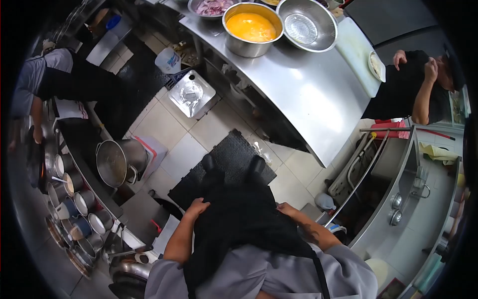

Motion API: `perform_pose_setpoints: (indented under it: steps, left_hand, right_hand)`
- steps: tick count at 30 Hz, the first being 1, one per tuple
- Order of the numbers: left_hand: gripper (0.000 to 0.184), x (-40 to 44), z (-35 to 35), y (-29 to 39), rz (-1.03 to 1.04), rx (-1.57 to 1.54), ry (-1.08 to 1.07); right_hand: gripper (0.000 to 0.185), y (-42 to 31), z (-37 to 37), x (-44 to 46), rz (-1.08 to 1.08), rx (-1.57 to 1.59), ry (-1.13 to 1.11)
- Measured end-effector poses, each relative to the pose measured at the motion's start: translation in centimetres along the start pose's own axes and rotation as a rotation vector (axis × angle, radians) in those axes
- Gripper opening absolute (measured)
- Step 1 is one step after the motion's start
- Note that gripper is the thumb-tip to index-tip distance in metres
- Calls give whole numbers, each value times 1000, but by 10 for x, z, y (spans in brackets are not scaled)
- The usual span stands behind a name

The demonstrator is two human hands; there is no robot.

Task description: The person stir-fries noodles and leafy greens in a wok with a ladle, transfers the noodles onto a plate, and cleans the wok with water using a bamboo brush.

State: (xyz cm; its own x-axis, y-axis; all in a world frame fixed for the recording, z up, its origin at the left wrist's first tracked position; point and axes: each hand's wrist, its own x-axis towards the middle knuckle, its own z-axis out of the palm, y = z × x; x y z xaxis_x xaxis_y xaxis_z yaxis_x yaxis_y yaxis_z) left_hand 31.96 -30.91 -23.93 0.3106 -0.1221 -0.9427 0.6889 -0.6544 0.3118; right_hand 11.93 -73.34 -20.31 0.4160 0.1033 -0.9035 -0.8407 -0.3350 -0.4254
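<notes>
My left hand is at the left edge of the black apron, its fingers closed on the cloth. At the apron's other edge, my right hand also has its fingers closed on the fabric; part of them is hidden. Below the apron, my dark shoes stand on a black rubber mat. Ahead is a steel table. On it are a deep pot of orange liquid, a metal bowl tilted beside it, and a bowl of sliced purple-white food.
A large pot and a square metal container stand to the left. Several small pots crowd the left counter. One co-worker is at left; another stands by a white cutting board. Steel shelving lies right.
</notes>
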Motion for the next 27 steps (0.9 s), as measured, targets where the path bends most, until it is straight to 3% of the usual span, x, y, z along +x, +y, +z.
perform_pose_setpoints:
  steps: [1, 4, 7, 8, 10, 11, 13, 14, 15, 16, 17, 18, 20, 21, 23, 24, 26, 27]
  left_hand:
    - [46, -9, -3, 2, 130, 120, 24]
    - [38, -58, -8, 19, 456, 419, 119]
    - [32, -108, -1, 29, 629, 518, 259]
    - [30, -112, 3, 25, 677, 504, 296]
    - [29, -110, 10, 11, 591, 511, 311]
    - [28, -103, 11, 6, 546, 514, 318]
    - [26, -94, 13, 2, 481, 504, 321]
    - [25, -91, 15, -1, 445, 495, 324]
    - [24, -86, 17, -6, 462, 475, 314]
    - [23, -81, 19, -10, 482, 454, 307]
    - [22, -76, 20, -12, 504, 433, 298]
    - [22, -77, 23, -10, 484, 356, 271]
    - [21, -75, 27, 6, 447, 197, 229]
    - [23, -74, 24, 10, 397, 165, 244]
    - [26, -64, 17, 20, 309, 104, 268]
    - [29, -51, 14, 24, 372, 143, 334]
    - [36, -24, 6, 31, 499, 232, 464]
    - [38, -11, 4, 36, 512, 263, 502]
  right_hand:
    - [22, -13, -1, -16, -43, -97, 16]
    - [18, -36, -1, -66, -159, 292, -47]
    - [13, -15, -5, -61, 64, 36, -115]
    - [13, -10, -14, -45, 5, -117, -173]
    - [12, 7, -20, -14, -98, -405, -296]
    - [10, 14, -32, 11, -196, -654, -460]
    - [11, -49, -61, 50, 145, -406, -864]
    - [13, -73, -86, 85, 192, -82, -993]
    - [16, -97, -102, 134, 140, 12, -956]
    - [18, -96, -120, 186, -295, -155, -648]
    - [15, -105, -135, 228, -456, 104, -287]
    - [20, -106, -147, 275, -564, -47, 101]
    - [39, -83, -176, 360, -630, -1217, 668]
    - [50, -77, -184, 387, -559, -1848, 789]
    - [47, -97, -180, 394, -337, -2756, 691]
    - [46, -119, -179, 389, -156, -3205, 595]
    - [44, -162, -172, 379, 437, -4022, 211]
    - [43, -170, -171, 381, 906, -4333, -148]
